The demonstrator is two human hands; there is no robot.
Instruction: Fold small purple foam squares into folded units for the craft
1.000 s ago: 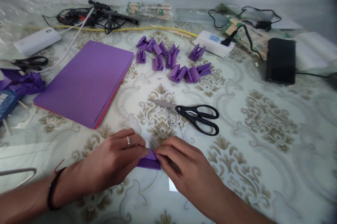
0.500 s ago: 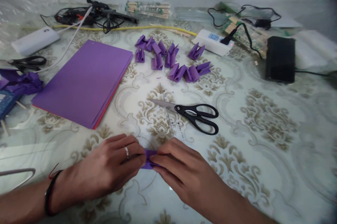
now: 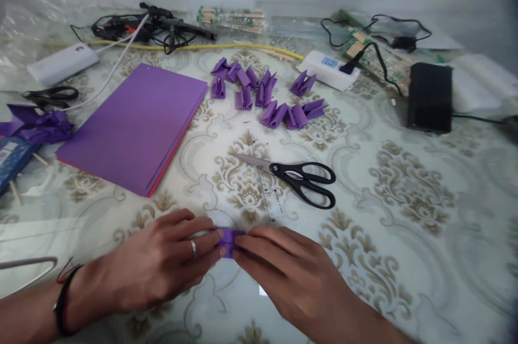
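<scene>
My left hand (image 3: 165, 266) and my right hand (image 3: 283, 271) meet near the table's front edge. Between their fingertips they pinch a small folded piece of purple paper (image 3: 229, 239), pressed down against the patterned tablecloth; most of it is hidden under the fingers. A ring sits on one finger of my left hand and a dark band circles its wrist. Black-handled scissors (image 3: 301, 179) lie just beyond my right hand, across a clear ruler (image 3: 263, 177). Farther back are several folded purple paper pieces (image 3: 267, 96) and a stack of purple sheets (image 3: 137, 123).
A white power strip (image 3: 329, 69) and black box (image 3: 429, 97) sit at the back right, with cables. A glue gun (image 3: 162, 23), stick packs, a white device (image 3: 60, 63), second scissors (image 3: 46, 97) and purple scraps (image 3: 38, 125) line the back and left.
Both hands have closed in over the purple piece, so less of it shows than a second ago. The view has shifted slightly; nothing else on the table has moved.
</scene>
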